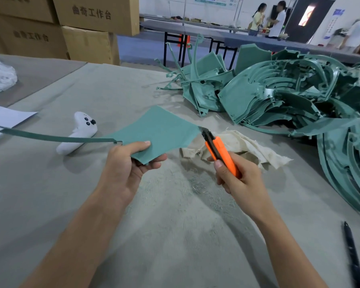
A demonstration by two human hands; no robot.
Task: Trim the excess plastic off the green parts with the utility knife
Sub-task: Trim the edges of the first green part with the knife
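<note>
Left hand (131,163) pinches the green part (160,132) by its near corner, thumb on top, holding it up off the desk (175,225). It's a thin, matte, slightly curved panel, and a long slim strip runs from it away to the left. Right hand (235,175) is wrapped round the orange utility knife (218,150), thumb along the body, and the blade tip is right at the panel's right-hand corner. That edge faces the knife hand, so I'd expect the cut to run along it. The pile of green parts (289,94), ribbed and glossy, waits beyond on the right, with a crumpled cloth (247,146) under the knife.
</note>
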